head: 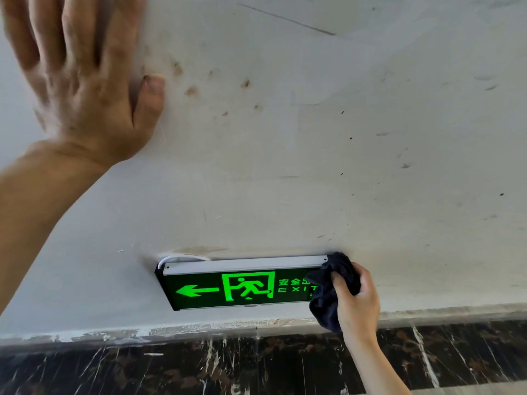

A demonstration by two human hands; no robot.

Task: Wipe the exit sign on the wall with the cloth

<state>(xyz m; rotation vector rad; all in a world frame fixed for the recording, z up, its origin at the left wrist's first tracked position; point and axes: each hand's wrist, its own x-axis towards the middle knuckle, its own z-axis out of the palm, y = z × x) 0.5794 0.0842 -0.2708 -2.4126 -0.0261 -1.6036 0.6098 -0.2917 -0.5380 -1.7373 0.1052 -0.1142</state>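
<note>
Right hand (358,303) fingers clenched on dark crumpled cloth (330,292), pressed against right end of green-lit rectangular exit sign (236,285); left hand (82,78) fingers spread flat, empty, on scuffed white wall (313,152).

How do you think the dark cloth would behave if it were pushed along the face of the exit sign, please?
The dark cloth looks floppy: it bunches in the right hand and hangs in loose folds, so it would probably drag and fold rather than slide flat. It seems light, held by fingers alone. The exit sign looks glossy, so the cloth may glide easily.

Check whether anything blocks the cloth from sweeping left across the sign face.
Nothing visible does. The right hand holds the cloth at the exit sign's right end; the lit face leftward is bare. The left hand rests on the wall above.
</note>
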